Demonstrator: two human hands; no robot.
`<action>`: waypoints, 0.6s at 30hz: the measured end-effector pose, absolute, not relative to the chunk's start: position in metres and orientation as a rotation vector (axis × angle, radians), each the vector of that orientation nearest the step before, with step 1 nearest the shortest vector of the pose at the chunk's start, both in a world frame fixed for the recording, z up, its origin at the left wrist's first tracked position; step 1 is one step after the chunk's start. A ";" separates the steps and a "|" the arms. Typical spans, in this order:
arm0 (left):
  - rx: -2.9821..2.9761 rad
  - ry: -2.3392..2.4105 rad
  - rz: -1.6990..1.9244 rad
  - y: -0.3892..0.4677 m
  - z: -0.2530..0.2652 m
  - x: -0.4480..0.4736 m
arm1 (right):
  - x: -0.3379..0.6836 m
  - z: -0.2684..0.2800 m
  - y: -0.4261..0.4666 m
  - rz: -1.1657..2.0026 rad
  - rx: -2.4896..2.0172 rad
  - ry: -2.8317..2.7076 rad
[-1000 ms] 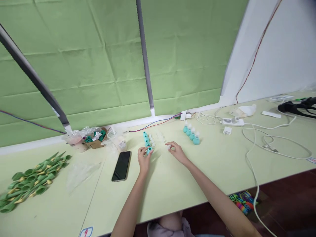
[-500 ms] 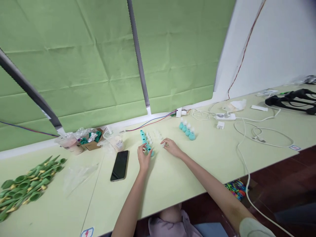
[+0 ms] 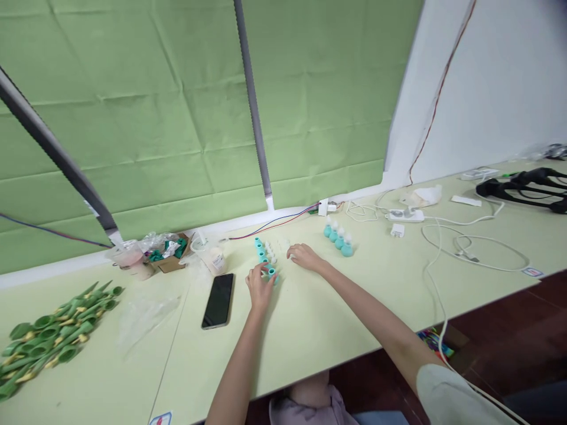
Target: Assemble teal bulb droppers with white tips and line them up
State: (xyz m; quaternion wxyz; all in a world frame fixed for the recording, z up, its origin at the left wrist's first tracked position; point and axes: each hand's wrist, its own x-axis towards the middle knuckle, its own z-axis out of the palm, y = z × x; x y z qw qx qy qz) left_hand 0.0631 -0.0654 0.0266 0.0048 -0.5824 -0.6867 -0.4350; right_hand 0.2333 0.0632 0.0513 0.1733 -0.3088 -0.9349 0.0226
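Observation:
My left hand (image 3: 260, 287) has its thumb and fingers around the nearest small turquoise bottle (image 3: 272, 273), which stands upright with its open mouth up. More open turquoise bottles (image 3: 260, 248) stand in a row behind it. Beside them runs a row of small white pieces (image 3: 270, 251), with faint clear pieces (image 3: 282, 243) to their right. My right hand (image 3: 305, 258) is low over the table at these clear pieces, palm down, fingers closed together; its fingertips hide what they pinch. Several turquoise bottles with white tops (image 3: 339, 239) stand in a line farther right.
A black phone (image 3: 218, 301) lies left of my left arm. Beyond it are a drink cup (image 3: 215, 260), a cardboard box (image 3: 170, 262) and a pile of green and yellow parts (image 3: 53, 336). A power strip (image 3: 405, 215) and white cables (image 3: 478, 265) spread out at right.
The view has shifted slightly. My right hand has come a little closer to the bottle at my left hand, its fingers more curled. My left hand keeps its hold on the bottle.

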 end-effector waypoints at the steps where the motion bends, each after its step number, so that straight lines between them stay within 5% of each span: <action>1: -1.817 -2.149 -1.364 -0.065 0.027 0.063 | 0.233 0.053 0.064 0.062 -0.875 -2.657; 11: -1.830 -2.130 -1.374 -0.065 0.026 0.060 | 0.267 0.087 0.060 0.058 -0.916 -2.256; 18: -1.801 -2.134 -1.357 -0.066 0.028 0.056 | 0.375 0.113 0.065 -0.194 -1.609 -1.824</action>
